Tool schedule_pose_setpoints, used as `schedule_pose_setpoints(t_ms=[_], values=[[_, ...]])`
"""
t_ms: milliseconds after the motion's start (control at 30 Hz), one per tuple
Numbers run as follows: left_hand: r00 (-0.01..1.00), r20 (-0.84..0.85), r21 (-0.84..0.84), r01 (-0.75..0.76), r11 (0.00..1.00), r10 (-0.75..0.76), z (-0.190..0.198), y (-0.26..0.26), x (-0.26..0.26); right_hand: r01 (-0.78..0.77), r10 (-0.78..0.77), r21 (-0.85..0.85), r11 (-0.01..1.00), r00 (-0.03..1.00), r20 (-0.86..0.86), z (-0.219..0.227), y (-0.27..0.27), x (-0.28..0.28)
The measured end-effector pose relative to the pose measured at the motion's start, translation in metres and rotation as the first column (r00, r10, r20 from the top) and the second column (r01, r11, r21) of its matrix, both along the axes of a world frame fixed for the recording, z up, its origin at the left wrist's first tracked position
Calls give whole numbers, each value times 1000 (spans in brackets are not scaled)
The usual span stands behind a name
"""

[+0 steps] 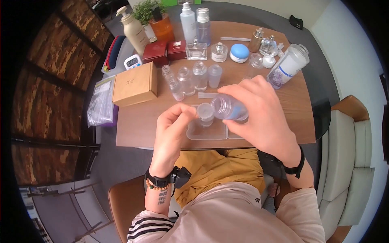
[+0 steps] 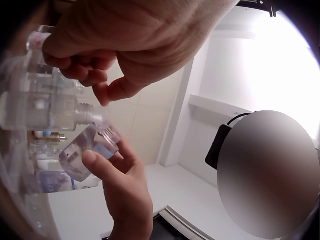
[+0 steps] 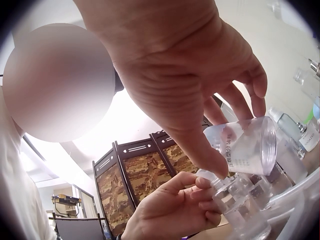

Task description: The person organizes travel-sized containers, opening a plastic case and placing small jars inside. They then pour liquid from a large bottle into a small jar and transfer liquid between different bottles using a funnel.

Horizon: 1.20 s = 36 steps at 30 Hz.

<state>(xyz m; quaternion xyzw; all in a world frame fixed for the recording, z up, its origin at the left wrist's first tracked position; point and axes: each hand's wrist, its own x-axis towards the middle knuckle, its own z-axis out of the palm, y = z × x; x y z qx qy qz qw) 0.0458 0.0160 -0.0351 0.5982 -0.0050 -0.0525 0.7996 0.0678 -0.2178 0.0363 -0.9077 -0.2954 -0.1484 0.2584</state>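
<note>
My right hand [image 1: 261, 115] grips a clear plastic bottle [image 1: 231, 108] with a blue patch on its side. The bottle is tipped over, its open threaded mouth close beside a small translucent funnel [image 1: 205, 109]. That funnel sits in the neck of an upright clear bottle [image 2: 65, 112], which is mostly hidden from above. With thumb and finger, my left hand [image 1: 168, 123] pinches the funnel's edge. Printed dark lettering shows on the tipped bottle [image 3: 245, 147] in the right wrist view. Below the hands lies a shallow clear tray [image 1: 221, 134] at the table's front edge.
Several small clear bottles [image 1: 185, 81] stand just beyond the hands. To the left are a cardboard box [image 1: 131, 87] and dark red boxes [image 1: 156, 52]. A blue-lidded jar [image 1: 239, 52] and a large open bottle [image 1: 288, 67] stand at the back right.
</note>
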Motion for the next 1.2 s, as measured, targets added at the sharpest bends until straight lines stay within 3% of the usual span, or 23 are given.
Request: schedule_pose_setpoints(t_ms=[267,567,767,1200], values=[[999,-23,4,-30,1000,30,4,-2,-3,176,-122,321,930,976,-179,-34,-18,-29],[994,96,-12,-56,998,56,-1,-6,-4,393,-346,337,856,918,-193,-75,-35,-42],[995,66,-42,-68,997,71,2,-6,-4,420,-340,341,841,900,-272,-90,-34,-36],[995,70,-103,-64,993,72,4,-4,-6,415,-336,353,838,904,-266,-97,-36,-34]])
